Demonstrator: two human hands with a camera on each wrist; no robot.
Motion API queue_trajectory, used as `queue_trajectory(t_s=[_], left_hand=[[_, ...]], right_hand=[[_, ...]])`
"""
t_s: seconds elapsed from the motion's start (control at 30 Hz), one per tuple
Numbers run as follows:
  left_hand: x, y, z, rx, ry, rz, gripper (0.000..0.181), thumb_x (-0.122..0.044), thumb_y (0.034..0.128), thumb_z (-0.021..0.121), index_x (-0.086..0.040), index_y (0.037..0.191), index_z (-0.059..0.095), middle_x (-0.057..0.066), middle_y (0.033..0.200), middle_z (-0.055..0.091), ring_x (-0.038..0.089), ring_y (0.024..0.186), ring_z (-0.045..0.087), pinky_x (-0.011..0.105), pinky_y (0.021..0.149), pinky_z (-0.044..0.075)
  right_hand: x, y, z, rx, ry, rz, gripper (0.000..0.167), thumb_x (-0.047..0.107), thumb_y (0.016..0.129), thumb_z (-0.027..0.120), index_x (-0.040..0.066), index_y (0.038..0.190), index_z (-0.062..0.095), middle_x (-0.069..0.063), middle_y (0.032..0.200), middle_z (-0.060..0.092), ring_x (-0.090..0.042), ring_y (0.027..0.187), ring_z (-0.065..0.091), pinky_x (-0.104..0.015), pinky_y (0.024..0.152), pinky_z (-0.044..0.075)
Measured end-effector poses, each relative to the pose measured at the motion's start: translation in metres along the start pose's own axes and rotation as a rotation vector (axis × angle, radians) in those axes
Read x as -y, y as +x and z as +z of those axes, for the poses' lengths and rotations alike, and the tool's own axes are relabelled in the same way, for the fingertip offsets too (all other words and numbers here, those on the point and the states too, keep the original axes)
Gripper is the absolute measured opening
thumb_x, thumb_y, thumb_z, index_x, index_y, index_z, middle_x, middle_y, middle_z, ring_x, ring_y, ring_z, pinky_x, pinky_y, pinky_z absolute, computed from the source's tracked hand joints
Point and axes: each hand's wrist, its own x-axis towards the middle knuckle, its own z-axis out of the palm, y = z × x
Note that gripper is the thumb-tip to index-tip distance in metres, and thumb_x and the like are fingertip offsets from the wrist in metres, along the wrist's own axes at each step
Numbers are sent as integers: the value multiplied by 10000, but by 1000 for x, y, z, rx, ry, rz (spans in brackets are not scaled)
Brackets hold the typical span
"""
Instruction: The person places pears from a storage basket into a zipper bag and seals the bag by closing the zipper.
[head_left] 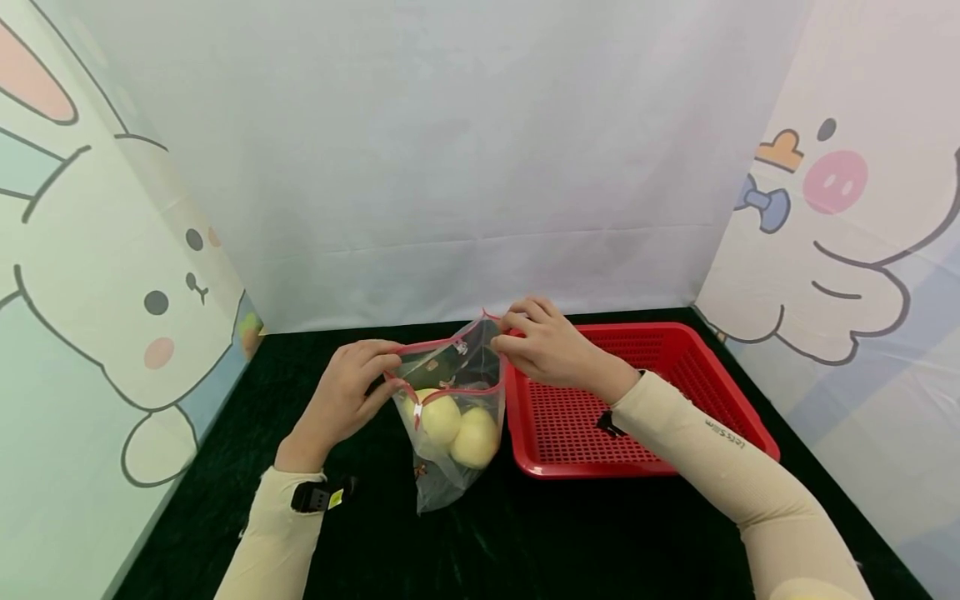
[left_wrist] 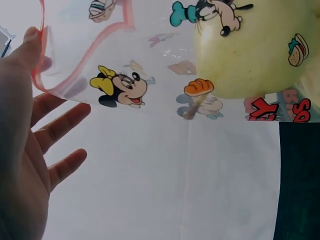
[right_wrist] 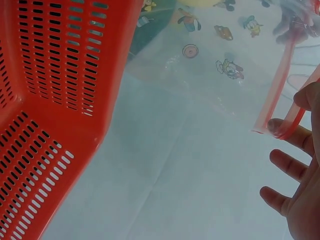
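A clear zip bag (head_left: 450,490) printed with cartoon figures stands on the dark cloth, its red-edged mouth spread wide. Inside it lie two pale yellow-green round fruits (head_left: 476,437), whose exact kind I cannot tell. My left hand (head_left: 341,398) pinches the left end of the bag's rim between thumb and fingers; in the left wrist view the other fingers (left_wrist: 67,167) spread away from the plastic. At the opposite end of the mouth, my right hand (head_left: 551,346) pinches the red zip edge, seen closely in the right wrist view beside the thumb (right_wrist: 306,96).
A red perforated plastic basket (head_left: 577,473) stands just right of the bag, under my right forearm. Dark green cloth (head_left: 525,546) covers the table. White curtains (head_left: 480,167) with cartoon animals enclose the back and sides.
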Motion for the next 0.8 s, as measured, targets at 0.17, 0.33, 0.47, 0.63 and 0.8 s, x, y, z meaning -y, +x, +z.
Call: queue_trajectory(t_s=[0.17,0.33,0.47,0.63,0.8], left_hand=[[-9,0,-4,18,7,-63,551,-515,1036,417,-32,1046,681,152,1200,663,356,1099,596,587,915,428],[-21,-1,-8,-21,39,-119,580,-537,1038,397,-32,1076,679,169,1255,643,384,1135,575,617,914,412],[-33,-3,-8,-85,67,-142,574,-511,1056,384,-14,1101,667,192,1264,631,408,1162,554,627,922,390],[-51,-5,-8,-138,92,-171,589,-530,1053,381,-13,1089,662,197,1270,627,418,1190,534,645,934,360],[-67,-11,-6,-155,112,-204,661,-661,984,413,-54,1067,661,181,1284,625,416,1217,514,680,945,334]], right_hand=[[-1,-2,-1,16,1,11,433,307,1108,278,162,1012,675,-62,1031,587,-302,1021,506,-497,925,405],[-1,-3,0,30,-5,17,439,309,1107,281,156,1010,681,-62,1031,590,-302,1029,507,-495,925,410],[0,-3,1,35,-4,13,419,310,1105,287,159,1021,670,-66,1038,590,-310,1036,509,-506,926,416],[0,-3,0,43,-7,18,424,313,1105,280,165,1024,669,-67,1045,591,-317,1048,510,-507,931,416],[0,-2,1,60,-9,30,459,319,1104,256,163,1022,680,-65,1054,594,-317,1054,505,-508,937,409]])
